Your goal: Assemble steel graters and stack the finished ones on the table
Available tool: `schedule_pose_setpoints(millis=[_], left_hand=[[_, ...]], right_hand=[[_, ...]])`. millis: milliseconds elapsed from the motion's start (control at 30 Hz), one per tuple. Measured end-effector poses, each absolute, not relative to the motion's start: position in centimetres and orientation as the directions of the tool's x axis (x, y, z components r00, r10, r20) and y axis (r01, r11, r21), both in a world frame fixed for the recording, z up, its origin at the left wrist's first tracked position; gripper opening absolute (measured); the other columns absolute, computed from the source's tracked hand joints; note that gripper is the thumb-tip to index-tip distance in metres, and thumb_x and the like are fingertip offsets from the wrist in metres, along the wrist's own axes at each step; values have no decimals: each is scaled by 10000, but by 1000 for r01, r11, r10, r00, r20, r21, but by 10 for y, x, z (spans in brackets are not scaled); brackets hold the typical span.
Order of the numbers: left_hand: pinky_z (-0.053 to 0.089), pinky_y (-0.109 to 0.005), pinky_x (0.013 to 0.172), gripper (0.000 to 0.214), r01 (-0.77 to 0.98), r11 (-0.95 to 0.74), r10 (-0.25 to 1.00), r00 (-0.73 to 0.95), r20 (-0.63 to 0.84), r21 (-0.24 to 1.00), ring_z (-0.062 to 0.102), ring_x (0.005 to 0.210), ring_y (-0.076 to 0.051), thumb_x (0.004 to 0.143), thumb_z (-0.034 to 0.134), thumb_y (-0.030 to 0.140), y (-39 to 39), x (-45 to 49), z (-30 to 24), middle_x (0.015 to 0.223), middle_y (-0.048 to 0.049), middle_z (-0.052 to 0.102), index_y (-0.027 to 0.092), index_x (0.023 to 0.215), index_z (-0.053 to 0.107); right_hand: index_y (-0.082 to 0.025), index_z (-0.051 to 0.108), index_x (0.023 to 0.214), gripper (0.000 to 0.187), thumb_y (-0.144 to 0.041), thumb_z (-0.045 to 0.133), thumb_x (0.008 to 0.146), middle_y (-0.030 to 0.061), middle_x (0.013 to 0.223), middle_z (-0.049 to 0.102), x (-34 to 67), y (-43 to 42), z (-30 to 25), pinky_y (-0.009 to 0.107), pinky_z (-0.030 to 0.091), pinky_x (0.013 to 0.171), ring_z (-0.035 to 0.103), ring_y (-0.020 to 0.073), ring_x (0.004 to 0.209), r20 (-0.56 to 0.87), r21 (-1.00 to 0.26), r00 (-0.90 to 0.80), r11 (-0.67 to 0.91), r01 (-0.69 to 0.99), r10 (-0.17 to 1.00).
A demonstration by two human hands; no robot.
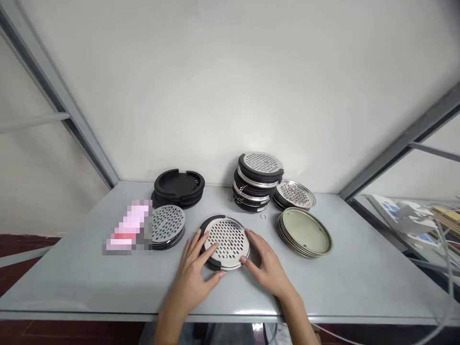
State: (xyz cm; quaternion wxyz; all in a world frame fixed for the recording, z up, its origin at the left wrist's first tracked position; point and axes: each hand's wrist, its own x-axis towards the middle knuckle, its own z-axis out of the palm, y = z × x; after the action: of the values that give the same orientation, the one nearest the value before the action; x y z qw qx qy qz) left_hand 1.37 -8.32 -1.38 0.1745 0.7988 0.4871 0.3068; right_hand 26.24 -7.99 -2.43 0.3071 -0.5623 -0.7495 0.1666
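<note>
A round metal grater plate (pixel 232 242) with rows of slots lies flat on the table in front of me, a black curved rim (pixel 214 263) along its left side. My left hand (pixel 194 273) holds it from the left, with fingertips over the black rim and slotted face and the thumb by the near edge. From the right, my right hand (pixel 266 266) grips the bare metal edge, thumb on top near the front and fingers along the side. The plate's underside is hidden.
Left are a stack of slotted discs (pixel 168 225), black rings (pixel 179 187) and a pixelated pink item (pixel 131 225). Behind stands a tall stack of rimmed grater plates (pixel 260 165). Rightward are toothed plates (pixel 296 194), greenish round trays (pixel 305 230) and a small wire ring (pixel 263 216).
</note>
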Motion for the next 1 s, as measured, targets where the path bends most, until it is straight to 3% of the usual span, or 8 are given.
schedule_pose_setpoints(millis=[200,467,700,1000], left_hand=[[308,-533,1129,622,695,-430,903,327,279,576,120,1460,-315,835,636,286,-83,15,-18,1589,-10,172,329,1415,415],[323,-528,1123,648,704,-449,893,356,274,550,104,1462,-318,852,617,292,-83,13,-18,1581,-11,207,333,1447,363],[341,-560,1100,709,735,-468,883,371,287,490,110,1456,-347,866,585,286,-85,16,-18,1601,-40,108,318,1493,255],[327,-530,1118,675,719,-442,897,362,254,536,102,1462,-319,863,600,322,-84,15,-15,1587,-15,185,328,1473,311]], right_hand=[[-199,369,1444,663,-474,553,869,108,1444,458,259,-80,-23,513,356,1111,414,302,1339,284,-594,-162,306,744,945],[-202,396,1425,640,-468,559,866,104,1432,474,258,-79,-23,485,384,1097,434,292,1324,275,-598,-136,281,751,952],[-220,402,1422,619,-460,554,872,106,1421,484,254,-82,-20,505,386,1089,441,309,1315,268,-617,-102,252,745,958],[-226,396,1423,621,-467,555,873,98,1436,467,255,-82,-19,517,346,1114,419,304,1333,232,-648,-88,222,729,969]])
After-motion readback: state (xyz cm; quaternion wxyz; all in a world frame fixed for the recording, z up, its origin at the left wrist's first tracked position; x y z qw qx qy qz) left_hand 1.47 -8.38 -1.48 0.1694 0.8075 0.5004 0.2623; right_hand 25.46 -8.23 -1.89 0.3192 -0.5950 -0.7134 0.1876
